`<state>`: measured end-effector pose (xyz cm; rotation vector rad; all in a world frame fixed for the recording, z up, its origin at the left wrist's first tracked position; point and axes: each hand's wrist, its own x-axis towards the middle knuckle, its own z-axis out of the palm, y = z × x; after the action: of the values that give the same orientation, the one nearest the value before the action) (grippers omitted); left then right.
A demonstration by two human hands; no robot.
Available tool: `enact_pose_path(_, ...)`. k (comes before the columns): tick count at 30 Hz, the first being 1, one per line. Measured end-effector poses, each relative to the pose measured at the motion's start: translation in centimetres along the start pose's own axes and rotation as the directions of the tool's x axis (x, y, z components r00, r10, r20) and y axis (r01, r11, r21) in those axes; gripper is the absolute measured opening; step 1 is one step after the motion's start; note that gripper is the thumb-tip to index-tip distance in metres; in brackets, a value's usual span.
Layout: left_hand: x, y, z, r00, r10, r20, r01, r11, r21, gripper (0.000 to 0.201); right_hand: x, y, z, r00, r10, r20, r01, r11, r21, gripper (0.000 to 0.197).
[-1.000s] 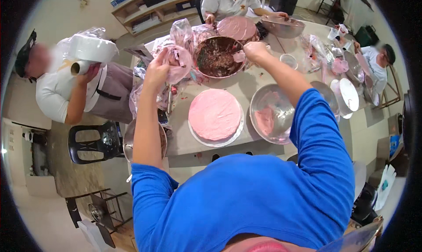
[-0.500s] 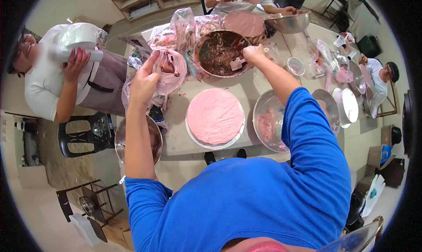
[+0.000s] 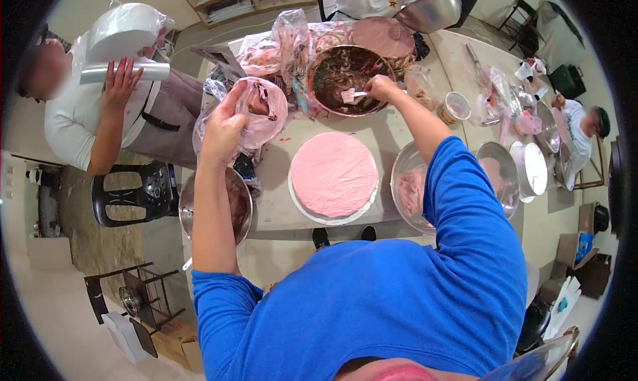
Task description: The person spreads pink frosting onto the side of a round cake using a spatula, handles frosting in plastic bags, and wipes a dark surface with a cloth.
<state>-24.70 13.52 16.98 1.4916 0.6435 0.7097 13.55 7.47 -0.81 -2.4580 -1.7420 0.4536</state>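
My left hand [image 3: 224, 131] is closed round the edge of a clear plastic bag [image 3: 271, 129], held up left of the cake. Brown frosting smears show inside the bag's open mouth. In my right hand [image 3: 385, 88] is a spatula [image 3: 349, 96] with a pale blade, gripped by its handle. Its blade hovers over the near side of a large bowl [image 3: 324, 107] of dark brown frosting; whether it touches the frosting I cannot tell. A round cake [image 3: 334, 173] with smooth pink frosting sits on a white board in front of me, between my forearms.
Steel bowls stand left [image 3: 247, 215] and right [image 3: 401, 205] of the cake, the right one holding pink frosting. Crumpled plastic bags [image 3: 290, 38] crowd the table's far left. A co-worker [image 3: 80, 125] at left carries a film roll; another [image 3: 372, 2] tilts a bowl [image 3: 435, 12] across the table.
The spatula has swung so its blade points left, and my right hand has dropped slightly nearer. My left hand still holds the bag. The far co-worker's bowl is now tipped up.
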Motion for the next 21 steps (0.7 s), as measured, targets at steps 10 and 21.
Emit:
enact_pose_path(10, 1.1, -0.1, 1.2, 1.000, -0.002, -0.017, 0.004, 0.998, 0.069, 0.064, -2.7, 0.7, -4.7, 1.000, 0.017, 0.024, -0.028, 0.810, 0.586, 0.033)
enact_pose_path(21, 8.7, -0.5, 8.0, 0.991, 0.119, 0.067, -0.136, 0.826, 0.547, 0.067, -10.7, 3.1, -15.1, 0.983, 0.075, -0.165, 0.076, 0.657, 0.750, 0.026)
